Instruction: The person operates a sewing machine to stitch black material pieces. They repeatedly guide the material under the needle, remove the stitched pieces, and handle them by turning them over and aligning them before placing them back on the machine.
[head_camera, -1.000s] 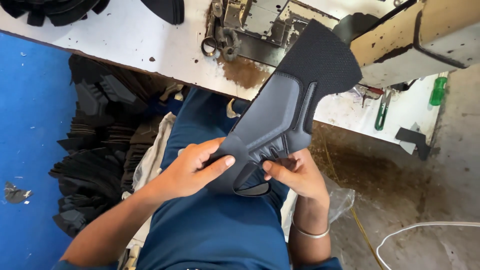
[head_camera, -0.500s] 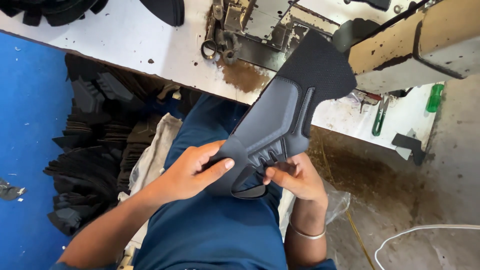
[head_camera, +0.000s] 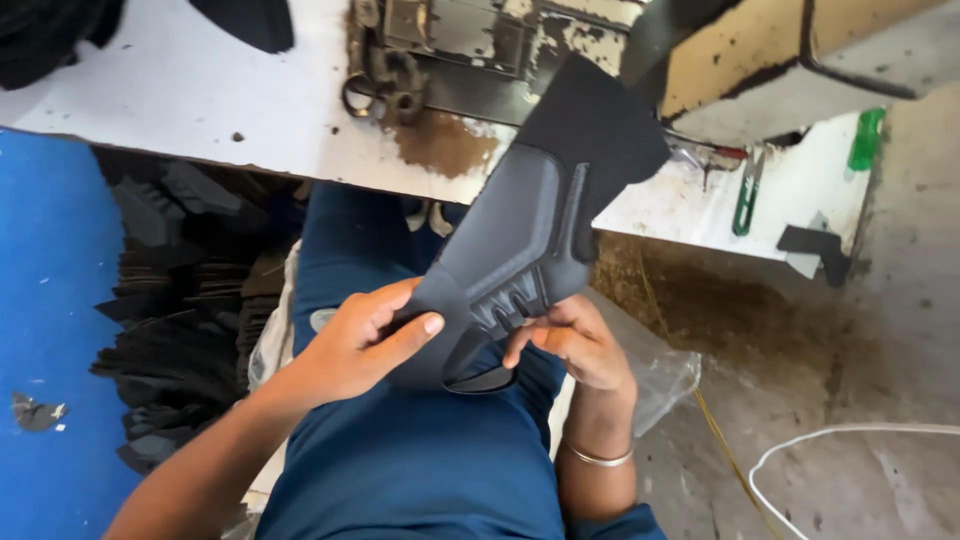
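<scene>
Black, stiff and moulded, one flat shoe-upper panel is held over the lap, angled up toward the white worktable. The left hand pinches its lower edge, thumb on top; the right hand grips alongside, fingers curled. Two hands, one panel.

A shoe-stitching workshop: worn sewing machine, stained white worktable, stacked black cut pieces.

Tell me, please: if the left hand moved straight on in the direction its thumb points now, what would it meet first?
Probably the right hand. The left hand grips the near end of the dark shoe upper piece, its thumb pointing right across it; the right hand's fingers pinch the same piece beyond. Depth is unclear.
</scene>
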